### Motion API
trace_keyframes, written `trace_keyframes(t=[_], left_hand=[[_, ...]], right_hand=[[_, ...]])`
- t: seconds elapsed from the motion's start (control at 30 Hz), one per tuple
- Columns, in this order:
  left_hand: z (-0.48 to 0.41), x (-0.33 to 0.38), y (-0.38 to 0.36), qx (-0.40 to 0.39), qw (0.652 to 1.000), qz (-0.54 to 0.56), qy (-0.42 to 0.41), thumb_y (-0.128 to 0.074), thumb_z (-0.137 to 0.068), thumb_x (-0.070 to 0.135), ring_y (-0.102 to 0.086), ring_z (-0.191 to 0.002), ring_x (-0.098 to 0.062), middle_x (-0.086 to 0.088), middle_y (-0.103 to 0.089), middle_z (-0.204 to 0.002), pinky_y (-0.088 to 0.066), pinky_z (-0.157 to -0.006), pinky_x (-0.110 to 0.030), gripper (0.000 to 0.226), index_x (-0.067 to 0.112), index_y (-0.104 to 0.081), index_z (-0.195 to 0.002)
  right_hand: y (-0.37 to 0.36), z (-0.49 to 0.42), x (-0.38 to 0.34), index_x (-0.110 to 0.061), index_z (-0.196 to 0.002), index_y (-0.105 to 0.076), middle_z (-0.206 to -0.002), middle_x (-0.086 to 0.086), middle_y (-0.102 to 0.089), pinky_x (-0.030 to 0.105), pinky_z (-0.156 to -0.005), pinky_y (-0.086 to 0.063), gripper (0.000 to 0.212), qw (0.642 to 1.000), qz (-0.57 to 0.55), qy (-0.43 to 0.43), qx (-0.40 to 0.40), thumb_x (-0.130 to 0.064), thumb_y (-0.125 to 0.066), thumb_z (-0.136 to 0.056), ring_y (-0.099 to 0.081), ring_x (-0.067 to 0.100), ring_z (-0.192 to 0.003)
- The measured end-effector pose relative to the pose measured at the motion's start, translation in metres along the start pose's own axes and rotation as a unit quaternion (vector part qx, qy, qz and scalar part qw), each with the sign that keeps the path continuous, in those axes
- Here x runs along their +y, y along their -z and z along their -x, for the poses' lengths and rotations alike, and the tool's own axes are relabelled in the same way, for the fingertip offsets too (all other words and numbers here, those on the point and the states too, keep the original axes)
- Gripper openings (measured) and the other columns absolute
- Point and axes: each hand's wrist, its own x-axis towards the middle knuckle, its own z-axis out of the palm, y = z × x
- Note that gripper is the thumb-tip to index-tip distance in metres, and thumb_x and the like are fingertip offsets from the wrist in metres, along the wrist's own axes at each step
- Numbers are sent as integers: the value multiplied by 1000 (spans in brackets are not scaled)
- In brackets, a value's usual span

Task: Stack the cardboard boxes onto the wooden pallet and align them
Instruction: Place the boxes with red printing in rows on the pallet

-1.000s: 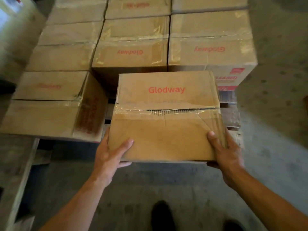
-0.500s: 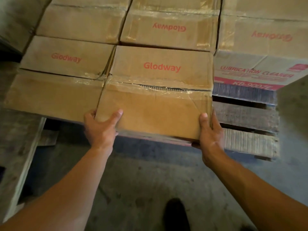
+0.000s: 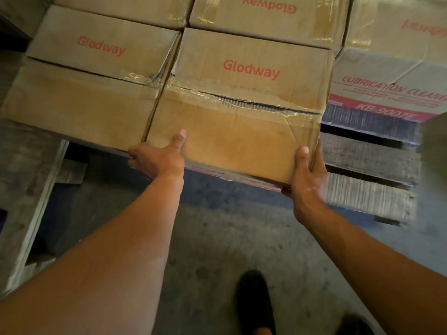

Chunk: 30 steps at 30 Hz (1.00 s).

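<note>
A taped cardboard box (image 3: 244, 105) printed "Glodway" sits in the front row of the pallet, tight against a like box (image 3: 82, 93) on its left. My left hand (image 3: 157, 158) grips its near left corner, thumb on top and fingers under the edge. My right hand (image 3: 308, 175) grips its near right corner the same way. The box's near edge overhangs the floor. Bare slats of the wooden pallet (image 3: 367, 160) show to its right. Further boxes (image 3: 266, 22) fill the rows behind.
A box (image 3: 391, 93) marked "LUBRICATION CLEANER" stands at the right rear, next to the open pallet slot. A pale wooden frame (image 3: 36, 213) lies on the floor at left. My dark shoes (image 3: 256, 303) stand on concrete below the box.
The box has gone from held in the air before the pallet to down in the front row beside the left box. Both hands kept their hold and moved forward with it.
</note>
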Motion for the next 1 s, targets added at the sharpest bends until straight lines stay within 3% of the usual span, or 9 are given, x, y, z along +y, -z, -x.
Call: trace_keyframes(t=[0.23, 0.3, 0.4, 0.5, 0.63, 0.83, 1.0], left_hand=[[7, 14, 4, -13, 998, -55, 19, -88, -72, 38, -50, -127, -36, -16, -35, -150, -52, -99, -41, 94, 6, -35, -143], [16, 19, 5, 12, 995, -94, 10, -85, -77, 35, -44, -132, -37, -16, -34, -150, -50, -101, -41, 87, 7, -36, -143], [40, 27, 8, 34, 976, -156, -149, -75, -87, 29, -45, -128, -31, -13, -41, -144, -46, -93, -33, 57, 11, -45, -133], [69, 41, 5, -75, 912, -210, -345, -66, -94, 34, -52, -123, -25, -7, -50, -136, -43, -92, -29, 46, 14, -52, -132], [118, 92, -22, -163, 823, -240, -489, -63, -94, 38, -52, -125, -30, -12, -55, -135, -43, -101, -39, 52, 10, -53, -137], [250, 174, -122, -271, 719, -247, -591, -64, -94, 37, -56, -118, -38, -19, -60, -129, -45, -96, -44, 53, 4, -55, -134], [403, 206, -239, -336, 651, -206, -648, -65, -94, 37, -58, -115, -38, -17, -61, -127, -46, -96, -44, 49, 7, -59, -132]], right_hand=[[6, -3, -5, -55, -152, -24, -152, 0, -46, 62, -102, -47, 56, 999, 7, -22, -22, -63, -41, -99, -50, 34, -132], [12, -5, -11, -50, -155, -23, -155, 2, -43, 61, -104, -46, 57, 998, 25, -34, -43, -59, -41, -101, -48, 34, -133], [30, -6, -26, -46, -156, -22, -157, 4, -42, 53, -111, -41, 60, 997, 68, -7, -24, -60, -41, -101, -45, 32, -138], [63, -8, -49, -40, -158, -23, -160, 4, -38, 48, -113, -35, 61, 990, 123, 42, 48, -57, -41, -102, -40, 31, -143], [137, -31, -73, -33, -158, -26, -162, 8, -34, 51, -118, -30, 65, 972, 163, 93, 141, -58, -43, -100, -34, 33, -146], [311, -82, -91, -34, -158, -24, -165, 6, -27, 49, -121, -23, 64, 950, 156, 72, 261, -60, -40, -101, -24, 26, -151], [458, -141, -68, -41, -156, -26, -164, 7, -28, 48, -117, -25, 62, 929, 71, -19, 363, -62, -40, -99, -30, 36, -146]])
